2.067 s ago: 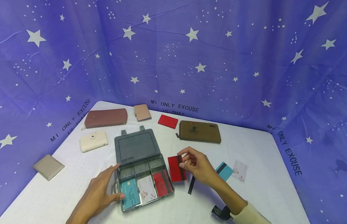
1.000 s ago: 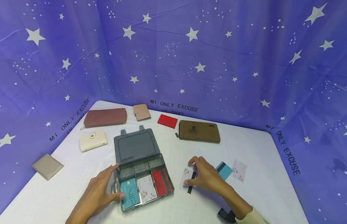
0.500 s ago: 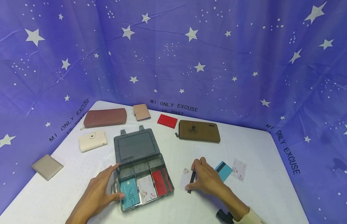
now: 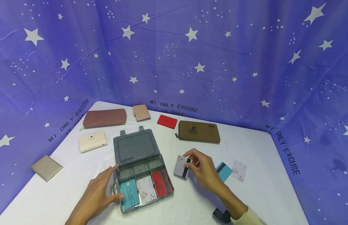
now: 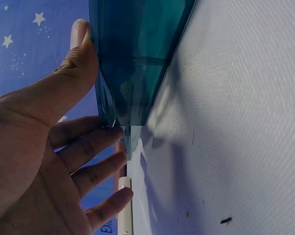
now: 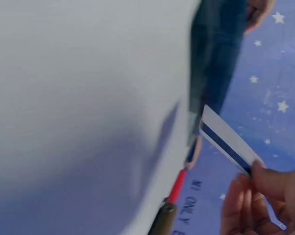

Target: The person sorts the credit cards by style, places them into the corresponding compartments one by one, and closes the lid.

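Note:
In the head view my right hand (image 4: 203, 170) pinches a white card (image 4: 181, 166) with a black stripe between thumb and fingers, raised beside the storage box. The right wrist view shows the same card (image 6: 228, 142) tilted above the table. My left hand (image 4: 96, 192) rests at the left side of the grey see-through box (image 4: 138, 145), thumb over the rim and fingers spread along its side. The box lies with its lid back. Its front compartments hold a blue VIP card (image 4: 129, 194), a white flowered card (image 4: 146, 189) and a red card (image 4: 161, 182).
A blue card (image 4: 224, 171) and another pale flowered card (image 4: 239, 170) lie right of my right hand. Behind the box are a maroon wallet (image 4: 105, 118), a pink wallet (image 4: 141, 112), a red card case (image 4: 167, 121) and a brown wallet (image 4: 199, 132). Cream (image 4: 92, 142) and tan wallets (image 4: 47, 168) lie left.
The red card has left my right hand. That hand then reached down to the striped white card on the table, and has lifted it toward the box. My left hand stays put.

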`<move>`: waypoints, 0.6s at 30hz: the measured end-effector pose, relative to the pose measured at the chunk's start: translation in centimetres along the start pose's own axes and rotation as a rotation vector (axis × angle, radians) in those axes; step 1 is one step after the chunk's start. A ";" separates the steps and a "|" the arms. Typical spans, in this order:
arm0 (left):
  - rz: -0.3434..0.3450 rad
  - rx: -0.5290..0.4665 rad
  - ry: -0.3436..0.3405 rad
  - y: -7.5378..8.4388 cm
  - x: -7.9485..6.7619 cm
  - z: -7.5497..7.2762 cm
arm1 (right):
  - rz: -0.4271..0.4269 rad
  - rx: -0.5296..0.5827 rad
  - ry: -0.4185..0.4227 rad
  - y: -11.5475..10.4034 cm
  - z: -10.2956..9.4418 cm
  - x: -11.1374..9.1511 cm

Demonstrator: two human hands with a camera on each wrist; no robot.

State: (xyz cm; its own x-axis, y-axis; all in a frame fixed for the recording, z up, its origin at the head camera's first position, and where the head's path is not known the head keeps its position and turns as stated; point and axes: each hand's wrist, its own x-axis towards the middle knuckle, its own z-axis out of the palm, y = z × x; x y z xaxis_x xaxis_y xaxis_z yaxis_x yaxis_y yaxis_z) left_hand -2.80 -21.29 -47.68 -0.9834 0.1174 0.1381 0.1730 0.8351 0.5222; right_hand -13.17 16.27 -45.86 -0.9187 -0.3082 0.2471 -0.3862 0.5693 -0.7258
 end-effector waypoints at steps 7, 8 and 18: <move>0.005 0.002 0.008 0.0 -0.1 0.1 | -0.070 0.116 -0.021 -3.3 1.1 0.9; 0.004 0.000 0.007 0.0 -0.1 0.1 | -0.066 0.136 -0.049 -3.7 1.4 1.0; -0.002 0.009 0.001 0.0 0.0 0.0 | -0.073 0.238 -0.317 -6.9 6.0 1.2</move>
State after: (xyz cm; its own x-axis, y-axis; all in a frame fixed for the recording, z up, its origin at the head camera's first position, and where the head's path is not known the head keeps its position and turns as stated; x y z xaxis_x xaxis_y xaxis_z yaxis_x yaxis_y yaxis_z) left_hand -2.77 -21.27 -47.68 -0.9837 0.1148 0.1382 0.1704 0.8401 0.5149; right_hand -11.07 7.43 -44.38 -0.8043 -0.5821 0.1198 -0.3848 0.3565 -0.8514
